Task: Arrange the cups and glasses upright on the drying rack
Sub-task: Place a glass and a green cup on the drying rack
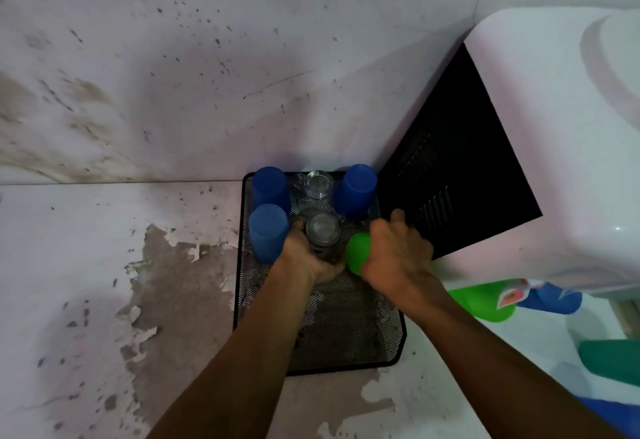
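A black mesh drying rack (349, 328) lies on the floor against the wall. Three blue plastic cups stand bottom-up on it: back left (269, 186), back right (356, 189), front left (268, 231). A clear glass mug (317, 186) stands between the two back cups. My left hand (308, 255) is shut on a clear glass (323, 231) in the rack's middle. My right hand (398, 248) is shut on a green cup (358, 253) at the rack's right side, covering most of it.
A white appliance (554, 148) with a black grille panel (453, 175) stands close on the right of the rack. More green (485, 302) and blue (550, 296) plastic items lie at the right. The stained wall is directly behind the rack.
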A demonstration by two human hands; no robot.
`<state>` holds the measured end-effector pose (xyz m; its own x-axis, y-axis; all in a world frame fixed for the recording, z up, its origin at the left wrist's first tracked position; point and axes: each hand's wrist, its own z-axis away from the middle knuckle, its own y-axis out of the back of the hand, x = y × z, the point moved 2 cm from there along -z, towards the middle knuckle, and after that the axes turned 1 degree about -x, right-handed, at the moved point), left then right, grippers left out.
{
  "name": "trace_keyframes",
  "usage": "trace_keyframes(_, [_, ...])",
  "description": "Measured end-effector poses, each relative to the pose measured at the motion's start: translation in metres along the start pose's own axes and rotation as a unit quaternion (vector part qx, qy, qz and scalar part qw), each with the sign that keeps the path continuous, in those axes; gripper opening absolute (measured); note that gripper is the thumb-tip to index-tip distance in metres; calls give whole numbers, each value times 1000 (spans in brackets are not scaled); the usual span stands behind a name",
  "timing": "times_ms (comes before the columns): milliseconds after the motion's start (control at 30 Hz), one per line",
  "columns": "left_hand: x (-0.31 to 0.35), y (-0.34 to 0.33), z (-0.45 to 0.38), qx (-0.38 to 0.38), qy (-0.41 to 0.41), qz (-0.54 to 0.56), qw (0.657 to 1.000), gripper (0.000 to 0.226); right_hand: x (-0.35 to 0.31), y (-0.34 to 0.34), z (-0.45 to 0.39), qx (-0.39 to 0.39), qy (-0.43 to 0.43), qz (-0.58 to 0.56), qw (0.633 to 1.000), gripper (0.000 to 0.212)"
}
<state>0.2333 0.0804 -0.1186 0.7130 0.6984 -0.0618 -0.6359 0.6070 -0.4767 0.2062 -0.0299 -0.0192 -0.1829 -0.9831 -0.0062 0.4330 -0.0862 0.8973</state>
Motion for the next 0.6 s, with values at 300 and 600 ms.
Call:
trace_keyframes(300, [-12, 18, 13, 38, -6, -73, 997, 96, -9, -6, -28, 24, 35, 35, 998, 49])
trace_keyframes(600, [-16, 26, 18, 27, -38, -118, 992, 90, -17, -7, -53, 32, 36, 34, 998, 42])
